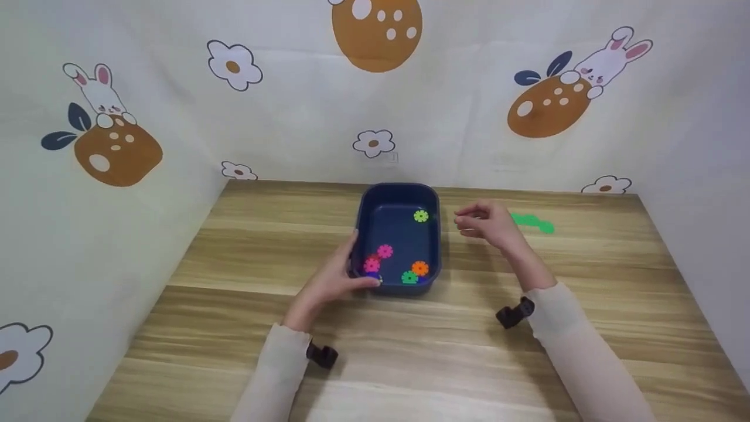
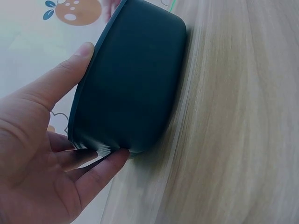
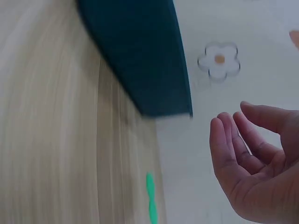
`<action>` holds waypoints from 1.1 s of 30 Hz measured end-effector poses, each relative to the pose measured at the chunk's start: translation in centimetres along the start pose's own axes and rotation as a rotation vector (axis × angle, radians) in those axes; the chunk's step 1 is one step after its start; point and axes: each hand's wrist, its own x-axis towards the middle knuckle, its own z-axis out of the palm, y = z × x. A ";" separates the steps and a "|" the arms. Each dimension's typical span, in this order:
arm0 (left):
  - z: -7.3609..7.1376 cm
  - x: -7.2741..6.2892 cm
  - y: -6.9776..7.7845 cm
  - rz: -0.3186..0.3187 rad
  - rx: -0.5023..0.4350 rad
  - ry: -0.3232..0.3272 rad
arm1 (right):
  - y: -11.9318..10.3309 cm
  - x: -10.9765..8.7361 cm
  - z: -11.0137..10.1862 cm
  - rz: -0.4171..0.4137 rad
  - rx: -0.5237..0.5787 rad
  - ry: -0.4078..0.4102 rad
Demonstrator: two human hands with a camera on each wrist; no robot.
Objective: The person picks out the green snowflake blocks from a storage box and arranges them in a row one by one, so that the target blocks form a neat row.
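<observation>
A dark blue rectangular bin [image 1: 398, 196] stands on the wooden table. My left hand [image 1: 337, 272] holds it at the near left corner, thumb on the near rim and fingers along the outer side wall, as the left wrist view also shows on the bin [image 2: 133, 70]. Inside lie several small notched plastic discs, among them a yellow-green disc [image 1: 420, 216], a pink disc [image 1: 385, 251], an orange disc [image 1: 420, 268] and a green disc [image 1: 409, 277]. Right of the bin, my right hand [image 1: 489, 224] hovers with loosely bent fingers and holds nothing.
Behind the right hand, a strip of joined green discs [image 1: 532, 223] lies on the table [image 1: 263, 234]. A patterned cloth wall [image 1: 304, 117] rises directly behind the table and along both sides. Each wrist carries a small black camera mount [image 1: 515, 313].
</observation>
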 end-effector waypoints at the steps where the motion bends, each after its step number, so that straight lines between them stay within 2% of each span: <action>1: 0.0 0.1 0.1 0.001 -0.002 -0.001 | -0.3 0.1 0.8 -0.006 -0.007 -0.021; 8: -0.2 0.2 0.5 -0.028 -0.017 -0.016 | -1.6 0.2 6.1 -0.044 -0.131 -0.195; 10: -0.2 0.2 0.6 -0.042 -0.021 -0.025 | -1.8 0.2 7.3 -0.063 -0.220 -0.246; 14: -0.2 0.2 0.6 -0.056 -0.034 -0.031 | -2.1 0.4 9.4 -0.091 -0.476 -0.348; 17: -0.1 0.2 0.5 -0.053 -0.046 -0.036 | -1.8 0.6 10.6 -0.082 -0.653 -0.414; 20: 0.0 0.2 0.4 -0.039 -0.045 -0.043 | -1.3 0.7 11.3 -0.057 -0.757 -0.465; 27: -0.1 0.0 0.3 -0.029 -0.015 -0.032 | -0.6 0.8 12.0 -0.024 -0.822 -0.564; 33: -0.2 -0.2 0.2 -0.021 -0.021 -0.028 | -0.3 1.0 12.0 -0.133 -0.759 -0.662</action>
